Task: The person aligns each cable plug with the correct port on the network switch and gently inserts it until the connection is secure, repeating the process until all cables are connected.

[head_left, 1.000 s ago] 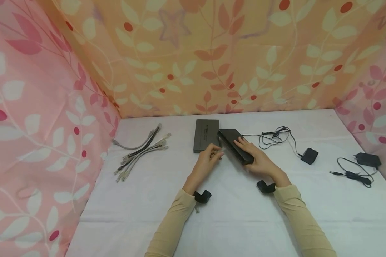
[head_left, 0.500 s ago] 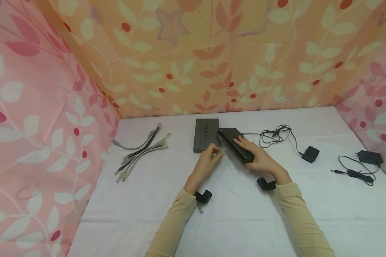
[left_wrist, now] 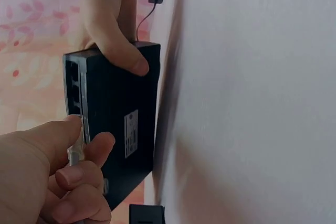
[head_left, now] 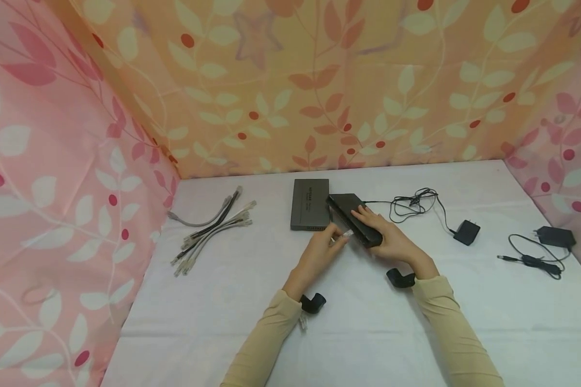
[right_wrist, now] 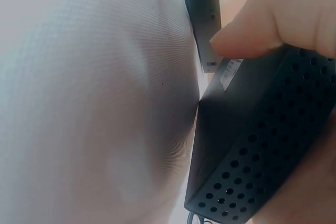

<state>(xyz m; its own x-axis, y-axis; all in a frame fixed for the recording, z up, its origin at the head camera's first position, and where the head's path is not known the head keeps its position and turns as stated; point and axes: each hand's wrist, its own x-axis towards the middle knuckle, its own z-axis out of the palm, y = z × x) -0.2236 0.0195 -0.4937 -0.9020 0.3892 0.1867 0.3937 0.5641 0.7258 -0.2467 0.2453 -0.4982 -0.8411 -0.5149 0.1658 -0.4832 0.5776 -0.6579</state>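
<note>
A black network switch [head_left: 345,203] is held tilted up off the white table by my right hand [head_left: 392,240]. In the left wrist view, that hand's thumb lies across the labelled face of the switch [left_wrist: 118,103]. My left hand [head_left: 316,255] pinches the clear plug [head_left: 348,233] of an Ethernet cable between thumb and finger. This plug [left_wrist: 77,145] is at the row of ports; whether it sits inside one cannot be told. The cable's other end [head_left: 303,322] hangs below the left wrist. The right wrist view shows the vented side of the switch [right_wrist: 252,156].
Another dark grey switch [head_left: 310,204] lies flat just left of the held one. Several Ethernet cables [head_left: 208,231] are bunched at the left. A thin cord leads from the held switch to a power adapter [head_left: 466,232]; a second adapter [head_left: 555,236] lies far right.
My left hand has moved right, bringing the plug up to the port edge of the switch. The right hand and the switch have stayed nearly still.
</note>
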